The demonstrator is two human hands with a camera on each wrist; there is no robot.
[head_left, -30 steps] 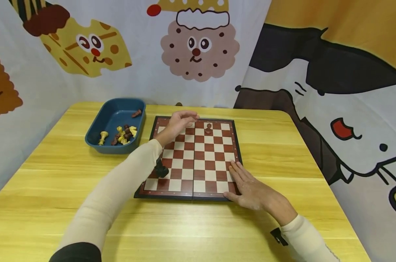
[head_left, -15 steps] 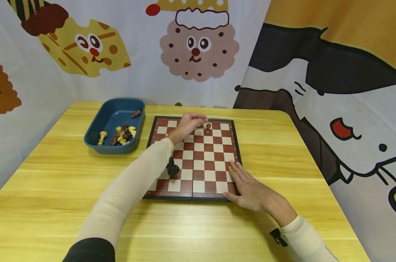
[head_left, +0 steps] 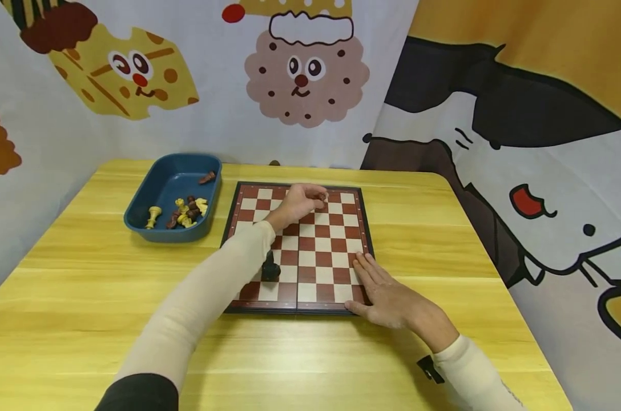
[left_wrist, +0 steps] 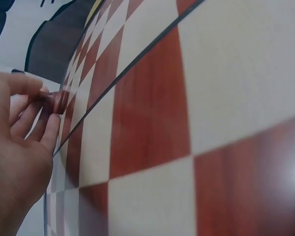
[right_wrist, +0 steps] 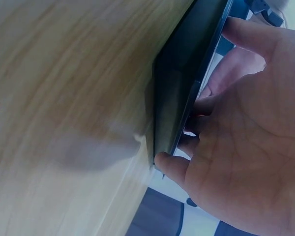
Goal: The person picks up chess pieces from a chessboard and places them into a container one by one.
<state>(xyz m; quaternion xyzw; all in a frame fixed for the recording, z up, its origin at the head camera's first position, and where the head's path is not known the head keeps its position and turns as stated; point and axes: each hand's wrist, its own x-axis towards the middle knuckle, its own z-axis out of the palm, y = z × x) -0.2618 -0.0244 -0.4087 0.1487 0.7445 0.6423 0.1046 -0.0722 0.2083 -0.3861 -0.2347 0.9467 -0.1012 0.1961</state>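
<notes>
Near the far edge of the chessboard (head_left: 323,244), the left hand (head_left: 297,204) pinches a brown chess piece (head_left: 322,197) by its upper part. The left wrist view shows the base of that chess piece (left_wrist: 60,102) facing the checkered squares; its top is hidden by the fingers. I cannot tell whether the base touches the board. The right hand (head_left: 387,294) rests on the board's near right corner with fingers extended. From the right wrist view, the right hand (right_wrist: 246,118) lies along the dark side of the board (right_wrist: 174,98).
A blue tub (head_left: 136,200) stands left of the board and holds several cream and brown chess pieces. The yellow wood-grain table (head_left: 269,354) extends around the board. Behind it hangs a cloth (head_left: 208,137) printed with cartoon figures.
The left hand has moved right across the far rows to the brown chess piece and taken hold of it. The right hand stays on the board's corner.
</notes>
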